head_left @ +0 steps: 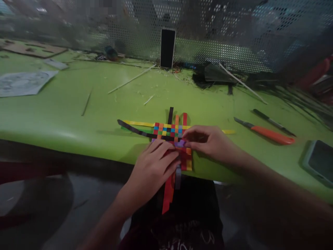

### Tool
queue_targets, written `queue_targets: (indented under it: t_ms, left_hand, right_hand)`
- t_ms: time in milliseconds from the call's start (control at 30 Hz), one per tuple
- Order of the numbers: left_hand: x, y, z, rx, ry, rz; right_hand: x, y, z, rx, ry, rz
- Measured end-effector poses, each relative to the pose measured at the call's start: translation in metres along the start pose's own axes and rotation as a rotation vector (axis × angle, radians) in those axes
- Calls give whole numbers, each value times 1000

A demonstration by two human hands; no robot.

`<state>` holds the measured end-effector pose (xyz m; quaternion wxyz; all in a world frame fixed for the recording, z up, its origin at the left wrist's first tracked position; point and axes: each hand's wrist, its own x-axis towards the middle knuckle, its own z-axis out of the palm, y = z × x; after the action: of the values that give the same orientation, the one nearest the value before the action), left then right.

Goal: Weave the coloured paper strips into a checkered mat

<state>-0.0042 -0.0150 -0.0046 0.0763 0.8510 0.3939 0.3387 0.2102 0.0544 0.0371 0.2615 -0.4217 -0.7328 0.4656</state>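
Note:
A small woven piece of coloured strips (163, 129) lies at the table's front edge, in red, blue, yellow, orange, green and grey checks. My left hand (156, 163) lies over its lower left part, fingers bent and pressing it down; the thumb's grip is hidden. With thumb and forefinger, my right hand (208, 140) pinches at the right side, by a purple strip (180, 143) and the end of a black strip (135, 130). This black strip runs loose to the left. Red strips (168, 194) and a grey strip (178, 177) hang over the edge towards my lap.
An orange-handled knife (272, 134), a thin dark blade (273, 122) and a phone (319, 161) lie at the right. Another phone (167, 48) leans on the perforated metal screen (221, 31). Dark strips (215, 73), thin sticks (132, 79) and a paper sheet (26, 82) lie further back.

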Motion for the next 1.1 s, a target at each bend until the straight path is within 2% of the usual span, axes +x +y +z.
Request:
queue_targets:
  t_ms: [133,233,467,600,833,967,1100]
  left_hand:
    - [-11,-6,8,-57,53,-22]
    - [-15,-7,10,-70,77,-31]
    - [-12,-7,9,-66,90,-42]
    - [-12,-7,9,-48,106,-32]
    - [-12,-7,10,-38,119,-37]
    - [-12,-7,10,-44,119,-38]
    - [-11,-5,8,-33,107,-57]
  right_hand:
    - [4,-4,-7,153,-56,173]
    - [4,-2,-8,258,-47,263]
    - [-2,5,-7,379,26,293]
    - [-2,-1,-8,306,31,325]
    - [3,-9,-1,38,49,322]
    - [5,-12,4,-9,73,281]
    - [5,-18,3,-102,47,317]
